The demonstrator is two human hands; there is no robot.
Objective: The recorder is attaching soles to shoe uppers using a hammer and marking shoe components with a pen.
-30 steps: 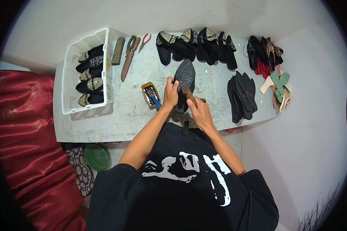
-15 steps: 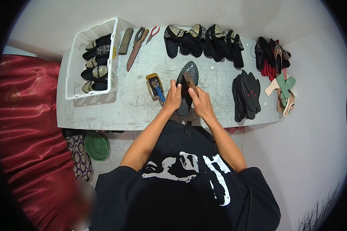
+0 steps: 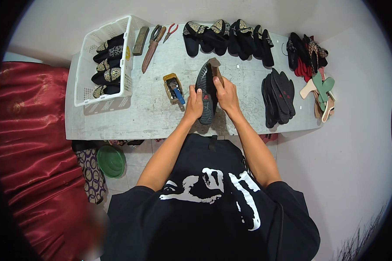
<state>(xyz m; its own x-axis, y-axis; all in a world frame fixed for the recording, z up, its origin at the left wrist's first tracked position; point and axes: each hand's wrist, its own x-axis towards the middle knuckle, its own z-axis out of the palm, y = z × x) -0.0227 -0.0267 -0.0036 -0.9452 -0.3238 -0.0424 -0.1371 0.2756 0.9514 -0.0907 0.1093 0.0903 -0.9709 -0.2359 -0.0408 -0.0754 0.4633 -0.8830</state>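
Over the table's near edge, my left hand (image 3: 195, 103) is closed on a black shoe (image 3: 206, 112) with a ridged sole and a small red mark. The shoe stands tilted, its sole turned toward the left. My right hand (image 3: 228, 99) grips the wooden handle of a hammer (image 3: 215, 63). The hammer head lies by the far tip of the shoe; whether they touch I cannot tell. To the left of my hands sits a yellow tub (image 3: 166, 82) with dark contents, and a blue-handled brush (image 3: 179, 96) rests in it.
A white crate (image 3: 80, 82) of decorated black shoes stands left. Behind are a whetstone-like block (image 3: 140, 41), sheathed scissors (image 3: 151, 53), red pliers (image 3: 170, 32) and finished-looking shoes (image 3: 220, 37). Black soles (image 3: 278, 98) and green and beige pieces (image 3: 322, 89) lie right.
The shoe has turned from lying sole-up to a tilt on its side. The hammer has shifted from over the sole to its far tip. The whole view has shifted slightly.
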